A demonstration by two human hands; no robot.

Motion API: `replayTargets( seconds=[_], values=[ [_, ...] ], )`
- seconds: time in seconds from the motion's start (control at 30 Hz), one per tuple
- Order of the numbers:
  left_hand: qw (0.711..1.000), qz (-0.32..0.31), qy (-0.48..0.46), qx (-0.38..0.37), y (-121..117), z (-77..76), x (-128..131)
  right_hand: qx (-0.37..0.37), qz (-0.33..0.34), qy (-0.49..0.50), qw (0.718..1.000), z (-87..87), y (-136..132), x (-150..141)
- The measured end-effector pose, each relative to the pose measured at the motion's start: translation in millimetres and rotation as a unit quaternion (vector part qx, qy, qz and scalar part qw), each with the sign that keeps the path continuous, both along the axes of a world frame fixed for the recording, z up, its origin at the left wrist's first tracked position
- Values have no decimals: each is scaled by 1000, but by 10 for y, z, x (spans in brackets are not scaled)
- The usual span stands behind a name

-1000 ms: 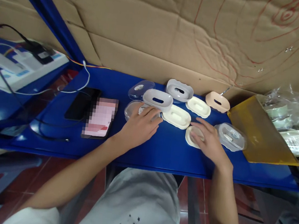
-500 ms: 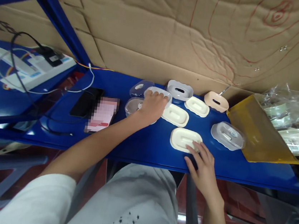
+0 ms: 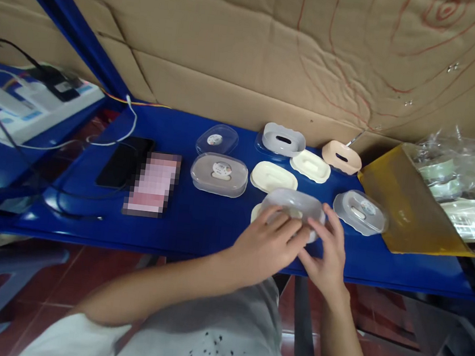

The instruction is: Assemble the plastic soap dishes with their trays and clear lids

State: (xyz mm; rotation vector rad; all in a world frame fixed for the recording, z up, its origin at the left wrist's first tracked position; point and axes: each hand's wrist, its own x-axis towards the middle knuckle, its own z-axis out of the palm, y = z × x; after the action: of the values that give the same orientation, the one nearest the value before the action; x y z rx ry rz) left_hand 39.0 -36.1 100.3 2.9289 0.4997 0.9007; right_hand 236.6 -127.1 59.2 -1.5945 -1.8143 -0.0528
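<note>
Near the table's front edge, a light grey plastic soap dish is between my two hands. My left hand is closed on its near left side. My right hand grips its right end with thumb and fingers. Beneath it lies a cream oval base, mostly hidden by the dish and my left hand. Just behind are another cream base and a cream tray. A lidded soap box with a round label stands to the left.
A clear lid, a grey slotted dish and a peach slotted dish sit at the back. To the right are a lidded box and a carton of wrapped pieces. Phones and a power strip lie left.
My left hand has brought the grey soap dish from the back left to the front, over the cream base. My right hand has moved from the base onto the dish's right end.
</note>
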Motion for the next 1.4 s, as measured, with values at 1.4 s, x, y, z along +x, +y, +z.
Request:
replayTargets(
  seconds=[1.4],
  values=[
    [993,48,22,-108,351,-352,-601,-91,44,-92,991,-233,-109,219]
  ],
)
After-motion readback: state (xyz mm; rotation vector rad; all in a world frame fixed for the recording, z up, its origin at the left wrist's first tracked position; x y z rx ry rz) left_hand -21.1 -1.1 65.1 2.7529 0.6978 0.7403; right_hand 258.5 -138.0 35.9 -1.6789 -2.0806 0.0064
